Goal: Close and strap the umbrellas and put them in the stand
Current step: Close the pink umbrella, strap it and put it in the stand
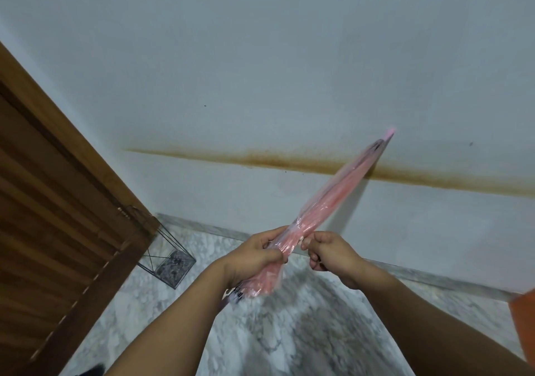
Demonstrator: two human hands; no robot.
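Note:
A folded pink umbrella [341, 190] points up and to the right, its tip near the stained wall. My left hand [254, 255] is wrapped around its lower canopy. My right hand [330, 252] pinches at the canopy just right of the left hand, apparently on a small strap piece, though the fingers hide it. The umbrella's handle end sticks out below my left wrist. A black wire-frame umbrella stand [168, 255] sits on the floor at the left, by the door, with nothing visible inside it.
A brown wooden louvred door [58, 202] fills the left side. A white wall [260, 71] with a brown stain line stands straight ahead. The floor [289, 332] is grey-white marble. Something orange [524, 317] shows at the right edge.

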